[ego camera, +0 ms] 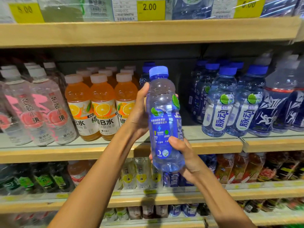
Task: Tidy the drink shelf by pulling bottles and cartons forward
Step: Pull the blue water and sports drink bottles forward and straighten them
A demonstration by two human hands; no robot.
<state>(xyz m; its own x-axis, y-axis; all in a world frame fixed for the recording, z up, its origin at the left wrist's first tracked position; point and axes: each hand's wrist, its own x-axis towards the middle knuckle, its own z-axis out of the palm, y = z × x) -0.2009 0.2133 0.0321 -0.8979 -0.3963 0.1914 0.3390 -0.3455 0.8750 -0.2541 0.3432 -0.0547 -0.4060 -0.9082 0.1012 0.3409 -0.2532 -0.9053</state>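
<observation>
While both hands grip it, the blue bottle [164,119] sits off the shelf [213,145]: left hand [139,112] wraps its upper half, right hand [184,158] cups the base, fingers mostly hidden behind.

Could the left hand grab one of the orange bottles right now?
Probably yes, once it lets go. The left hand grips the blue bottle, which the right hand also holds. The orange bottles stand at the front of the shelf just beside it, with nothing between.
</observation>
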